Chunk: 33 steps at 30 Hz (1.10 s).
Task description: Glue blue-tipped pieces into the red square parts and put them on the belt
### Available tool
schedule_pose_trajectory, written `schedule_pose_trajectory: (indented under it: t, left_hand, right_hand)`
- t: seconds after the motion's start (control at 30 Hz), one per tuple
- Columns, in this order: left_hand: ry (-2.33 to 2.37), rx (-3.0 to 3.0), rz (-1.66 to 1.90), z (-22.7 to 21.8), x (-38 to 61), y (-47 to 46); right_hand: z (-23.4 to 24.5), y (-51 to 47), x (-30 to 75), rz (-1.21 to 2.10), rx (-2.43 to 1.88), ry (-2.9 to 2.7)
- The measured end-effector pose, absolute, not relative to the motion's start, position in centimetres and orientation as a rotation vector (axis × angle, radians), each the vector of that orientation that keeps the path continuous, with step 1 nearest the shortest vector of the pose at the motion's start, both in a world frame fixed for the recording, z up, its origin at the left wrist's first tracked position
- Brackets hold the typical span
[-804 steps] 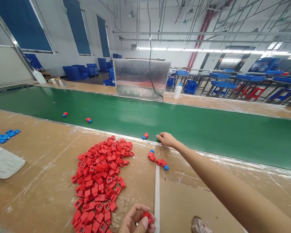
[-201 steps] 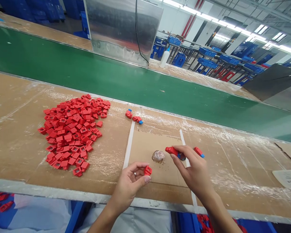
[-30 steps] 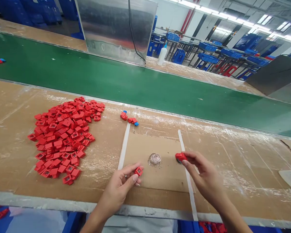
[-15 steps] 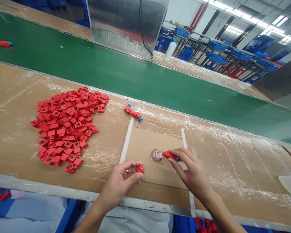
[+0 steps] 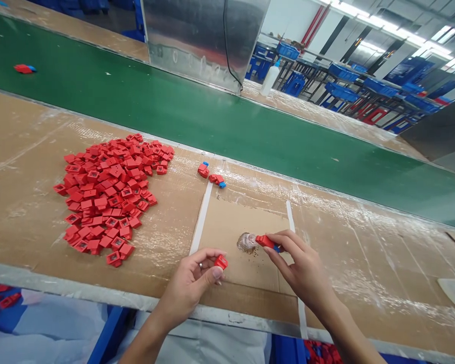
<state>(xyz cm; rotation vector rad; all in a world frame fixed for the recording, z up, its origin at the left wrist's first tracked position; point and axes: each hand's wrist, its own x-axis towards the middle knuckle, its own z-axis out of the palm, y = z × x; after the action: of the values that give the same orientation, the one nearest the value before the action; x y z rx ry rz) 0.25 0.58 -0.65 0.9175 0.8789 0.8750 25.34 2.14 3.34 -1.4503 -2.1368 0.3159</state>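
Observation:
Between the thumb and fingers of my left hand (image 5: 197, 275) is a small red plastic block (image 5: 221, 261) with a hollow in its face. My right hand (image 5: 298, 260) pinches a red and blue plastic piece (image 5: 264, 241), its blue end toward my fingers. The red end of that piece touches a whitish, glossy blob (image 5: 246, 242) on a cardboard sheet (image 5: 238, 215). To the left lies a large pile of red blocks (image 5: 106, 197). Beyond the sheet rest two red and blue pieces, one (image 5: 203, 170) beside the other (image 5: 217, 180).
A green conveyor belt (image 5: 167, 108) runs behind the cardboard-covered table, carrying a red and blue piece (image 5: 24, 69) at far left. Across it stand a metal box (image 5: 200, 45) and a white bottle (image 5: 270, 79). Bins with red parts (image 5: 322, 352) sit below the table's front edge.
The view has shifted slightly, and the piece on the belt appears a little further right. Both hands keep their holds, and the right-hand piece stays at the blob.

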Motion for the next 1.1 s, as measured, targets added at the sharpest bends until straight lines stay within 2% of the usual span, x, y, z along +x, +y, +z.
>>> schedule_pose_trajectory:
  t: [1.1]
  left_hand:
    - [0.717,0.708,0.873,-1.0,2.2,-0.1]
  right_hand:
    - [3.7,1.9,24.5,0.244,-1.417,-2.051]
